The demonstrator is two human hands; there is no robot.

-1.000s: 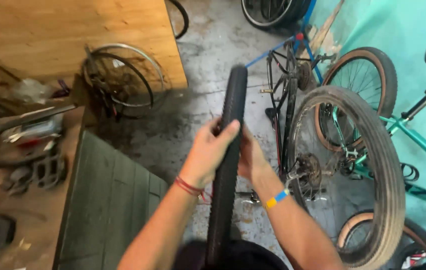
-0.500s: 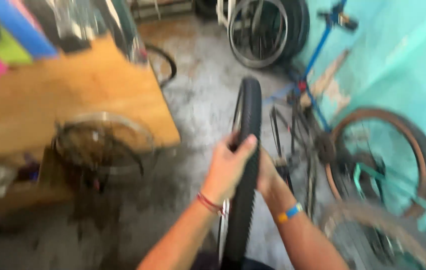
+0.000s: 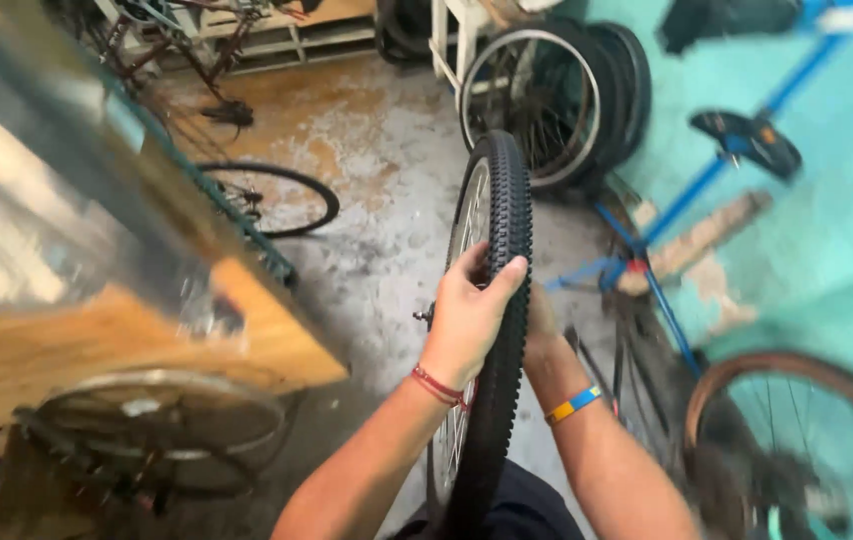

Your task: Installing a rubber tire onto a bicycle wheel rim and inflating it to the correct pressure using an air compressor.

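Black knobby rubber fills the middle of the view: a bicycle wheel stands upright on edge just before the person, its tread facing the camera. Left hand wraps over the tyre, thumb hooked across the tread, fingers closed on it. Right hand sits behind the tyre, mostly hidden, so its grip cannot be told. A bare rim leans under the wooden bench at left.

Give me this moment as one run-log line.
left hand: grips knobby tyre | right hand: behind tyre, grip hidden | wheel: upright
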